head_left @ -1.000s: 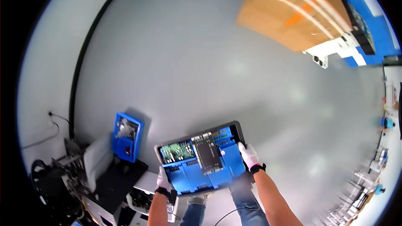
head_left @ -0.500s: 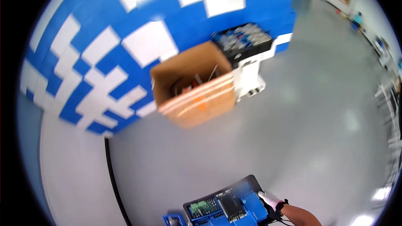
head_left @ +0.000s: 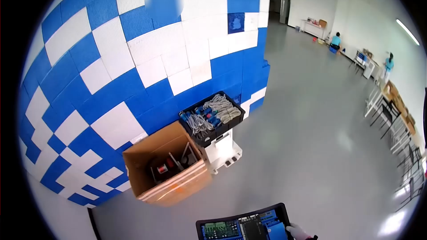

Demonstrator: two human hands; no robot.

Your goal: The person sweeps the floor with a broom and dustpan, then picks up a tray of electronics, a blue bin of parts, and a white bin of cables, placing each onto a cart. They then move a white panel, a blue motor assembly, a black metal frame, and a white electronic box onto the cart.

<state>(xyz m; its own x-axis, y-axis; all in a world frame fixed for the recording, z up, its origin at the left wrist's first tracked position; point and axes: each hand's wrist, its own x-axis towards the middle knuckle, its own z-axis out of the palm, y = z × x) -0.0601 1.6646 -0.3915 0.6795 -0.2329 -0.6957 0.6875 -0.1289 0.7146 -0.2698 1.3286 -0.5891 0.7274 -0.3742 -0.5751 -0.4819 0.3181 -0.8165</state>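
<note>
A black tray (head_left: 262,213) shows at the bottom edge, cut off by the frame. In it lie a green circuit board (head_left: 221,230), a black flat module (head_left: 254,229) and blue parts (head_left: 276,231). My right hand (head_left: 299,231), in a white glove, grips the tray's right side, fingers at the rim. My left hand is outside the view.
Ahead, an open cardboard box (head_left: 178,189) holds red and metal items. Beside it a black crate (head_left: 212,118) of coiled cables sits on a white stand (head_left: 222,151), against a blue and white wall (head_left: 120,84). Two people, one at a table (head_left: 312,27), are far right.
The view has swung upward, so the tray now sits lower in the frame. The cardboard box, crate and wall have come into fuller view. My left hand has left the frame.
</note>
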